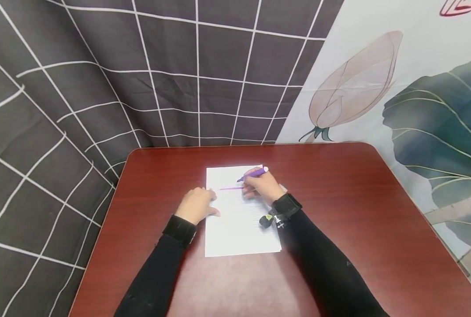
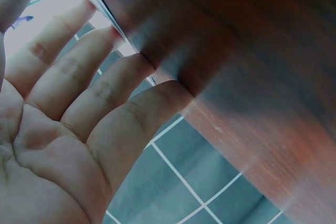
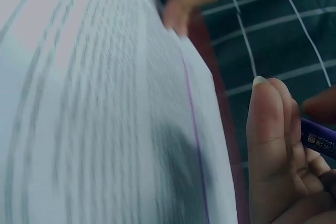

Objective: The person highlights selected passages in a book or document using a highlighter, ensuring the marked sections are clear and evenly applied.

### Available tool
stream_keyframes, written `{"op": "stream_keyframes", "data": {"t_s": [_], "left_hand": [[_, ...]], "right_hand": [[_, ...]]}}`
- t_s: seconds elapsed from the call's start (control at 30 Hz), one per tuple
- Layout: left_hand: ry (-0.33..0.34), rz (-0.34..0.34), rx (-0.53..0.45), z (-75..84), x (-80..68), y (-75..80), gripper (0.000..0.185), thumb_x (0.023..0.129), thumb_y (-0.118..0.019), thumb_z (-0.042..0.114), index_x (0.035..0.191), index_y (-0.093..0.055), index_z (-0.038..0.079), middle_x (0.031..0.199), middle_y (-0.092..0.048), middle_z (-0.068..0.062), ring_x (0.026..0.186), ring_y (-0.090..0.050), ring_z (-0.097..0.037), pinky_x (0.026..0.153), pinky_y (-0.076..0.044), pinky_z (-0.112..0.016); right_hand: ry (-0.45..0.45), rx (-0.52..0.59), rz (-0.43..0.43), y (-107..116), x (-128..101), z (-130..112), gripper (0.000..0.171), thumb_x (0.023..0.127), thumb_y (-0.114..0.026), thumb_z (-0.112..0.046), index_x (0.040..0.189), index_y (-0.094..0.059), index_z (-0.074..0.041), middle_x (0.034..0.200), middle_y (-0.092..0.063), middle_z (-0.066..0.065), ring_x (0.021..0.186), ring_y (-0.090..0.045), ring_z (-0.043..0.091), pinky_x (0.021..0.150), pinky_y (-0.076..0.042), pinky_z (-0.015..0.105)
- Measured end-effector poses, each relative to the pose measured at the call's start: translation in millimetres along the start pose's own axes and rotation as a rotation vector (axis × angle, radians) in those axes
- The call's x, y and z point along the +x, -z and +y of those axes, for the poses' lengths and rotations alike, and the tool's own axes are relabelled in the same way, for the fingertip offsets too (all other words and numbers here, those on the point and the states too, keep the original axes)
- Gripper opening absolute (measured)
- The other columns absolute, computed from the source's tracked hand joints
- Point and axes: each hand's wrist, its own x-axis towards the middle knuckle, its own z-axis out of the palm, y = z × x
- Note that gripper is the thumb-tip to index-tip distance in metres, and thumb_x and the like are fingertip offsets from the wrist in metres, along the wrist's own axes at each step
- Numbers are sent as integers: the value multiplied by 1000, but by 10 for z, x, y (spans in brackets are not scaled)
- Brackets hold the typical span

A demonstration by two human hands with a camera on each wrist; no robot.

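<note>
A white lined sheet of paper (image 1: 239,220) lies in the middle of a dark red wooden table (image 1: 358,211). My left hand (image 1: 197,204) rests flat on the sheet's left edge, fingers straight; the left wrist view shows those straight fingers (image 2: 79,98) pressing down on the table. My right hand (image 1: 261,186) grips a purple marker (image 1: 253,174) with its tip on the upper part of the sheet. A purple line (image 1: 231,188) runs across the paper beside the tip. In the right wrist view the purple line (image 3: 195,135) crosses the paper (image 3: 94,119), and the marker's barrel (image 3: 319,139) sits behind curled fingers (image 3: 270,124).
A dark cloth with a white grid (image 1: 100,88) hangs behind and to the left of the table. A pale floral cloth (image 1: 417,88) hangs at the right. Bare tabletop surrounds the sheet on all sides.
</note>
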Motion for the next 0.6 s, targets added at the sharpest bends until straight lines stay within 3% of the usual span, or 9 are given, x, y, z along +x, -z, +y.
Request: {"op": "stream_keyframes", "data": {"t_s": [0.17,0.3,0.6], "left_hand": [[4,-2,9,-62,96,-144,58,82,-104,44,129,-86,15,123,-86,-11,98,-74,-27,97,-66,-49],[-17,-3,27,-76,150,-203,59,82,-103,47,129,-86,16,122,-87,-10,99,-75,-28,98,-66,-49],[-37,29,78,-215,202,-316,60,81,-103,51,129,-87,18,124,-87,-8,110,-81,-30,99,-67,-48]], "right_hand": [[11,-91,-14,-306,75,37,19,106,-63,-10,116,-72,4,79,-72,0,66,-72,8,64,-66,23],[51,-188,13,-491,131,66,13,106,-65,-15,105,-71,-3,73,-69,-2,61,-69,9,62,-65,22],[53,-108,16,-694,207,65,5,103,-70,-8,100,-68,-6,71,-69,-2,59,-68,7,58,-63,22]]}}
